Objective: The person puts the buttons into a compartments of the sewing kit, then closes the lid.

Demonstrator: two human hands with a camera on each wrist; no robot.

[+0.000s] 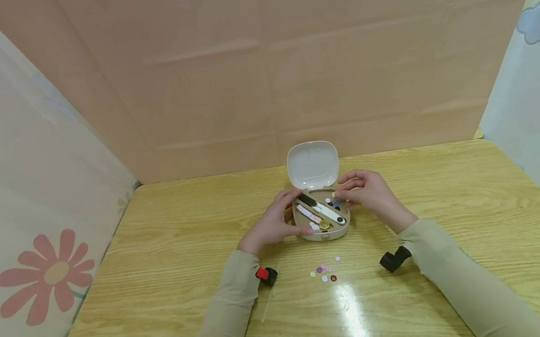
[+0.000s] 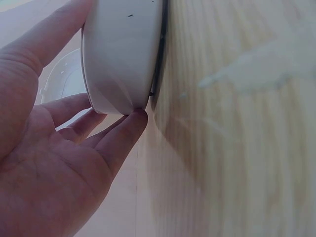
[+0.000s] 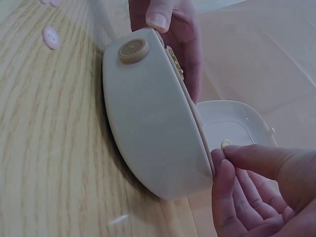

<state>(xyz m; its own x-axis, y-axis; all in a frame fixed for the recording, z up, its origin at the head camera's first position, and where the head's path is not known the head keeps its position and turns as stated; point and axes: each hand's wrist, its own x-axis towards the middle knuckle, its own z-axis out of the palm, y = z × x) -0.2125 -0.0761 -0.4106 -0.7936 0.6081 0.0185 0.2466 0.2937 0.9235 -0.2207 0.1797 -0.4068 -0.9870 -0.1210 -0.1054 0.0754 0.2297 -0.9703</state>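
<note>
A cream sewing box [image 1: 317,237] stands on the table with its lid [image 1: 313,165] raised. My left hand [image 1: 272,222] holds its left side, the thumb at the front rim and the fingers curled round the far side. My right hand [image 1: 373,195] is at the box's right edge, pinching a small pale yellow button [image 3: 225,143] between thumb and finger. Inside lie a long white tool with a black end [image 1: 329,213], a pink-and-white strip [image 1: 308,213], a gold ring-shaped piece [image 1: 324,223] and several white, blue and dark buttons [image 1: 336,204] in the right compartment.
In front of the box, several loose buttons [image 1: 320,269] in pink, purple, white, yellowish and brown lie on the wooden table [image 1: 188,287]. A brown-pink backdrop [image 1: 219,95] rises behind the table. Patterned cloth [image 1: 43,192] stands at the left and right sides.
</note>
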